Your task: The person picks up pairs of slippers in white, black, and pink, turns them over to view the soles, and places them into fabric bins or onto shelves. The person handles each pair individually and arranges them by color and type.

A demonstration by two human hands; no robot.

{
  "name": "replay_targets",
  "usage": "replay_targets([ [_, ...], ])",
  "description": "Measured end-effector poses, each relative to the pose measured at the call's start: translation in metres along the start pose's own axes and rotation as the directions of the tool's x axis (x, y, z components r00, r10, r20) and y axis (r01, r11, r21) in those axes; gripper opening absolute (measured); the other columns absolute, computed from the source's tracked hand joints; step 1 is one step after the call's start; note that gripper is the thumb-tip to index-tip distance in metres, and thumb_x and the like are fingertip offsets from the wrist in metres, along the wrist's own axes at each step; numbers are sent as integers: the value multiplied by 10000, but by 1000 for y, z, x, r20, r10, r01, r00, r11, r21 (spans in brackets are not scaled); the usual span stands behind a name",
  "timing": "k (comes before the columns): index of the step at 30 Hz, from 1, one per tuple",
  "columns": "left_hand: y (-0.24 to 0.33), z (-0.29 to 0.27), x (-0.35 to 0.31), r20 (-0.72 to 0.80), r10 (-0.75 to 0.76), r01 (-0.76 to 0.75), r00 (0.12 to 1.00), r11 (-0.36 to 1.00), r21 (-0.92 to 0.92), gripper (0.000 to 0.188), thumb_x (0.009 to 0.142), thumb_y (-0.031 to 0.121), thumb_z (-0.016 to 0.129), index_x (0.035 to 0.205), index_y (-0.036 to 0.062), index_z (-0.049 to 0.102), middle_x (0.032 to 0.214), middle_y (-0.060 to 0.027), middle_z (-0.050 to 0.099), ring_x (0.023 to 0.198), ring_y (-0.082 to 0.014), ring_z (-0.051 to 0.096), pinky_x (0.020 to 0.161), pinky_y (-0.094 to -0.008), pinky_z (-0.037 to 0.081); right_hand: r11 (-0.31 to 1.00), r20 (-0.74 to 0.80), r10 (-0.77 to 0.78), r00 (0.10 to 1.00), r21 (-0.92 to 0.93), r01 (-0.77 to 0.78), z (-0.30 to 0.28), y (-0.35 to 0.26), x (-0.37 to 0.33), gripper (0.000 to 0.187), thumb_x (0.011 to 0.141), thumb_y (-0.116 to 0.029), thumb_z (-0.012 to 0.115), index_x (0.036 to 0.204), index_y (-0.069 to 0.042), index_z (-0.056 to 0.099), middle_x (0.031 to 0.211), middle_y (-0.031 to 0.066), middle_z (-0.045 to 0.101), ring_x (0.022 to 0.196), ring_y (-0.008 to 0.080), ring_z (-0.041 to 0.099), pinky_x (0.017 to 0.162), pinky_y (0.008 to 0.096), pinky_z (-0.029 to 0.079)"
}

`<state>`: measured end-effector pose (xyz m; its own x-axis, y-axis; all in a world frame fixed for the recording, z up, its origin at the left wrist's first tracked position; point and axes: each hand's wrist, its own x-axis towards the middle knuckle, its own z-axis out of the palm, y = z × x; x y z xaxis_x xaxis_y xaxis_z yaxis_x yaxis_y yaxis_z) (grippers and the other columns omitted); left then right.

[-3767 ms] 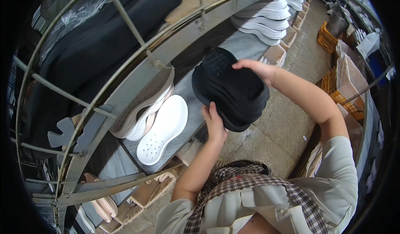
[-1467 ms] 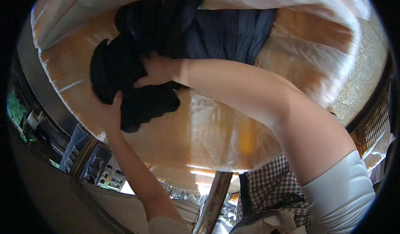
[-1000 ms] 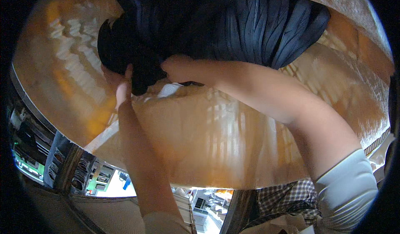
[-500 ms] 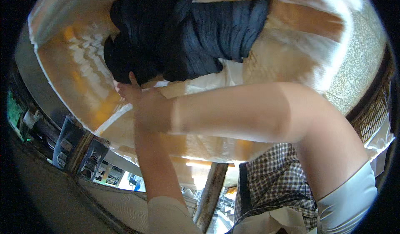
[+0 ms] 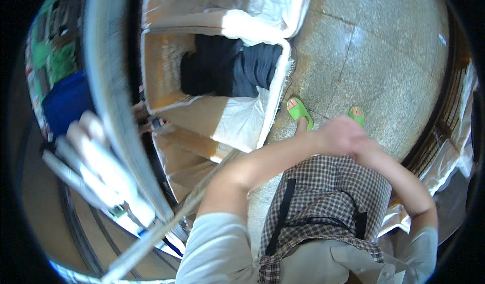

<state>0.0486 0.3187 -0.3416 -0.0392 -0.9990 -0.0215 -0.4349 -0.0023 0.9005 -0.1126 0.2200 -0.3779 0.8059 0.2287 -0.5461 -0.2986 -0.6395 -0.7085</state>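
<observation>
In front of my waist, above the checked apron (image 5: 323, 183), my two hands meet. The left hand (image 5: 334, 135) reaches over from the left and overlaps the right hand (image 5: 359, 143). Both are smeared, and their fingers do not show clearly. No held thing is visible at either one. Off to the left, apart from my hands, dark folded cloth pieces (image 5: 212, 66) lie in a cloth-lined bin (image 5: 284, 74). A black pile is at the bin's left, and a dark grey-blue pleated pile is beside it.
Another white-lined bin (image 5: 293, 6) adjoins at the far side, and a third bin (image 5: 177, 147) stands nearer. A long rail (image 5: 108, 82) and a slanting bar (image 5: 172, 223) run at left. My green sandals (image 5: 298, 111) stand on the speckled floor (image 5: 374, 56). A mesh crate (image 5: 434, 127) is at right.
Both my hands have left the dark cloth in the bin and come back together before my waist. My view has swung right and away, so the bin now appears smaller and farther left.
</observation>
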Motion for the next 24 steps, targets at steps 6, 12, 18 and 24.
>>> replay_targets([
  [6, 172, 69, 120, 479, 775, -891, 412, 452, 35, 145, 824, 255, 516, 927, 152, 512, 801, -73, 606, 678, -292, 606, 505, -435, 472, 935, -177, 277, 944, 274, -223, 29, 27, -119, 191, 806, -190, 592, 915, -36, 621, 899, 173, 635, 847, 314, 624, 763, 399, 487],
  [12, 275, 123, 122, 663, 626, -856, 410, 515, 44, 213, 833, 233, 514, 1025, 145, 486, 836, -78, 617, 748, -290, 617, 554, -439, 484, 916, -186, 335, 924, 294, -273, 68, -2, -188, 190, 806, -183, 591, 921, -34, 621, 906, 171, 635, 852, 309, 624, 763, 394, 485],
  [18, 331, 137, 45, 768, 518, -857, 376, 510, 76, 215, 834, 214, 514, 1029, 122, 515, 875, -96, 626, 807, -305, 618, 602, -447, 494, 902, -248, 383, 890, 308, -303, 133, -43, -229, 190, 806, -177, 591, 926, -33, 620, 913, 169, 635, 858, 303, 623, 764, 389, 484],
  [24, 396, 110, -69, 791, 361, -791, 495, 564, 237, 221, 836, 195, 514, 1033, 99, 543, 914, -114, 635, 867, -320, 618, 649, -454, 503, 907, -355, 355, 865, 355, -226, 183, -105, -240, 189, 806, -170, 590, 931, -31, 619, 921, 167, 634, 863, 297, 622, 764, 384, 483],
])
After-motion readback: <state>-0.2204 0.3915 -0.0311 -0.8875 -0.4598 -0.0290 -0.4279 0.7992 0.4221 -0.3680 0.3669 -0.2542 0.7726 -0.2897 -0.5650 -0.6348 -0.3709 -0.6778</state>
